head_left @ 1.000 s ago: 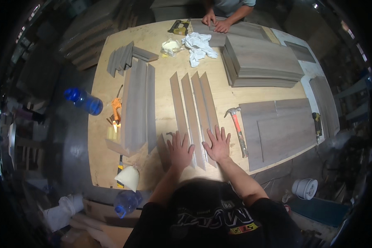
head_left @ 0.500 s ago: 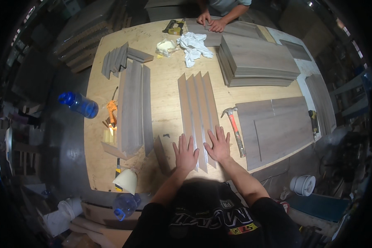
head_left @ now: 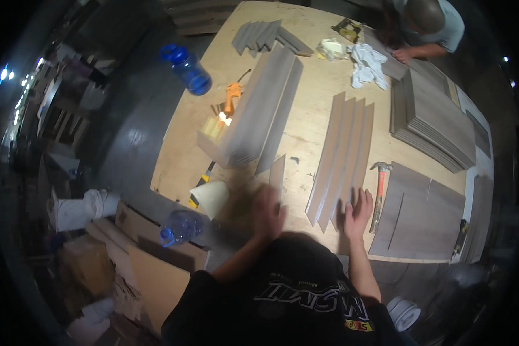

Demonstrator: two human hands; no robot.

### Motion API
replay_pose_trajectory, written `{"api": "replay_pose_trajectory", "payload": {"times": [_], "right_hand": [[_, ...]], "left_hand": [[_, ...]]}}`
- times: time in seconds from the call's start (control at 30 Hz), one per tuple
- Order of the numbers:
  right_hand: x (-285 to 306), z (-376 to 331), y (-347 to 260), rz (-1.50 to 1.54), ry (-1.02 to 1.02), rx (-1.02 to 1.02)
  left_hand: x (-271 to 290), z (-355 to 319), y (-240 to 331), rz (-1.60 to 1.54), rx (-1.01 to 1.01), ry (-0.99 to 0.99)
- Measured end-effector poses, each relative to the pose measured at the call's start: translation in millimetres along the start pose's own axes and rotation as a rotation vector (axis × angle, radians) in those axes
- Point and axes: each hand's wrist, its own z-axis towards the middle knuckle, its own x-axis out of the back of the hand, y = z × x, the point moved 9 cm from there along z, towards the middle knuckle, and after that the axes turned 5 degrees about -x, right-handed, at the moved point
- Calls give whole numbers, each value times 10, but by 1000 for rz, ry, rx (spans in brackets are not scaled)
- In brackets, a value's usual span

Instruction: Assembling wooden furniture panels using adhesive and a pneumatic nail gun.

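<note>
Several long brown strips (head_left: 339,155) with slanted ends lie side by side on the pale wooden table (head_left: 312,75), with light lines between them. Over their near right end is my right hand (head_left: 357,216), fingers apart and nothing in it; I cannot tell if it touches the strips. My left hand (head_left: 269,212), blurred by motion, hovers left of the strips, thumb away from the fingers, and nothing shows in it. Closest to it is a short brown offcut (head_left: 277,176). A claw hammer (head_left: 379,196) with a red handle lies right of my right hand.
Long grey boards (head_left: 259,104) and a cream cone-shaped cup (head_left: 209,199) stand to the left. Blue bottles (head_left: 191,75) are beyond the left edge. Grey panels (head_left: 424,213) and a stack (head_left: 435,115) fill the right. A co-worker's hand (head_left: 403,55) works at the far right.
My view has swung left, so the table appears shifted right and tilted. Both hands have come off their flat press on the strips; the left has moved away leftward, the right to their right side.
</note>
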Motion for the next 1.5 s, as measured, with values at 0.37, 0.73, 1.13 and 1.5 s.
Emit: {"api": "replay_pose_trajectory", "payload": {"times": [0.37, 0.73, 1.13, 1.5], "right_hand": [[-430, -233, -831, 192, -216, 133], [-679, -504, -1312, 285, -340, 237], [-1085, -442, -992, 1012, -875, -415], [-493, 1063, 59, 1650, -354, -867]], "left_hand": [[1356, -575, -1720, -5, 925, 467], [737, -538, -1599, 88, 610, 346], [924, 367, 241, -623, 456, 157], [89, 819, 438, 320, -359, -215]]}}
